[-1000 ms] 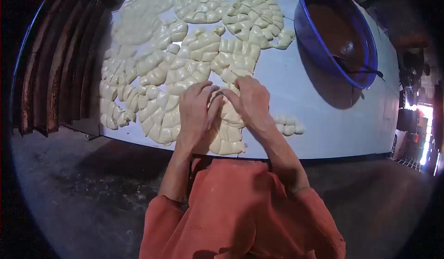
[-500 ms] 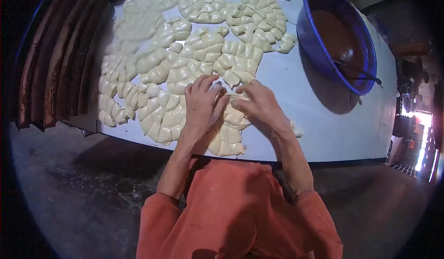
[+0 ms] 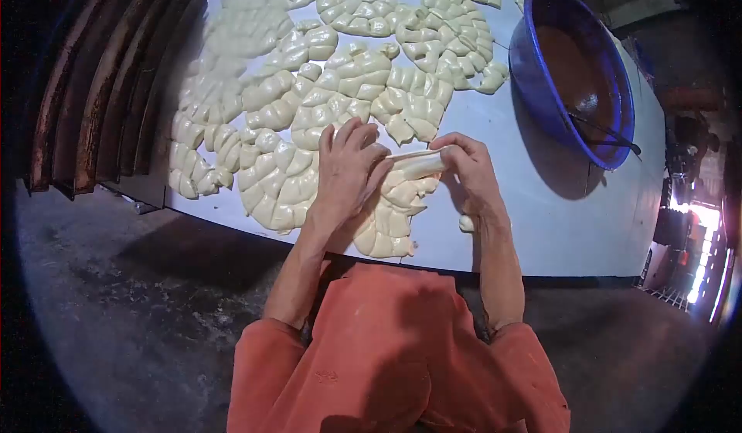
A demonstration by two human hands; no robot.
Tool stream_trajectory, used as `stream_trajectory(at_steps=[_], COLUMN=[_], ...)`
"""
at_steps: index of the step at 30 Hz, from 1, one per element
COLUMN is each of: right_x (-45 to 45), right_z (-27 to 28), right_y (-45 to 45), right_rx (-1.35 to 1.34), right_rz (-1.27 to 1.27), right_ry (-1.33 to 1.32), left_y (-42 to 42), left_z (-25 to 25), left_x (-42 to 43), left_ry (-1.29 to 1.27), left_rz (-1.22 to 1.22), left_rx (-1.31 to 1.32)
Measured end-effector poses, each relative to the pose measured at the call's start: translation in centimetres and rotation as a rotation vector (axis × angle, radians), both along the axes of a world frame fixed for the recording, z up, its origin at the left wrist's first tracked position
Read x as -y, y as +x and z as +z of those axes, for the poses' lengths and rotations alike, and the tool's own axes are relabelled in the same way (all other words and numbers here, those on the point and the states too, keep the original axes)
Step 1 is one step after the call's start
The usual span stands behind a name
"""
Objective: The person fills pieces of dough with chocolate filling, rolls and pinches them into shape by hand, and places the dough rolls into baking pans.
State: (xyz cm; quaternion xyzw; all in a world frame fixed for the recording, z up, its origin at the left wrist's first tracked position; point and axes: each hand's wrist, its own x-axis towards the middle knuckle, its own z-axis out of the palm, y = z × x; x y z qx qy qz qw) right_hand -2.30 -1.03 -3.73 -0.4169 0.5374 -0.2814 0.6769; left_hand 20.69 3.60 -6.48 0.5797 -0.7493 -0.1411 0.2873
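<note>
A pale strip of dough is stretched between my two hands above the table's near side. My left hand has its thumb and forefinger at the strip's left end, with the other fingers bent over. The right end is pinched between the thumb and fingers of my right hand. Just below the strip lies a scored, glossy dough piece, partly hidden by my left hand. Beyond my hands, many cut dough pieces spread over the white table. A small dough bit rests beside my right wrist.
A blue basin holding brown liquid stands at the back right, with a dark-handled utensil leaning in it. Rusty metal trays or troughs stand at the left. The table's near edge runs just in front of my body.
My right hand has moved right, away from my left hand, drawing the dough out into a longer strip. The view has shifted slightly.
</note>
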Motion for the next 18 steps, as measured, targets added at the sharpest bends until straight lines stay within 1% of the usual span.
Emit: stream_trajectory(at_steps=[3,4,7,8,11,12,13,15,16,17,18], right_x=[0.0,-0.1,-0.2,0.4,0.3,0.2,0.3,0.4,0.3,0.1,-0.1], right_z=[-1.3,0.5,2.5,0.2,0.6,0.6,0.5,0.1,2.9,2.9,2.8], right_y=[0.0,0.9,2.8,2.2,2.8,2.7,2.5,1.6,1.8,1.6,1.3], right_rx=[-0.06,-0.336,-0.372,-0.48,-0.555,-0.489,-0.486,-0.329,-0.257,-0.259,-0.075], right_rz=[0.026,0.161,0.208,0.309,0.388,0.35,0.36,0.249,0.18,0.18,-0.004], right_ry=[-0.057,-0.187,-0.187,-0.54,-0.596,-0.547,-0.548,-0.345,-0.169,-0.169,-0.082], left_y=[-0.1,-0.3,-0.9,-1.1,-1.3,-1.6,-1.7,-1.4,-1.2,-1.0,-0.7], left_z=[-0.1,-0.1,0.1,-0.1,-0.5,-0.5,-0.5,-0.2,-0.2,-0.2,-0.1], left_x=[-0.1,0.0,0.1,0.3,0.5,0.7,0.9,0.9,0.9,0.9,0.8], left_ry=[0.027,0.031,0.047,0.031,0.035,0.006,-0.023,-0.013,-0.001,0.011,-0.004], left_rz=[0.003,0.004,-0.01,-0.003,-0.006,-0.041,-0.074,-0.075,-0.05,-0.027,-0.004], left_rx=[0.017,0.013,0.0,0.0,0.016,-0.013,-0.042,-0.028,-0.013,0.0,0.028])
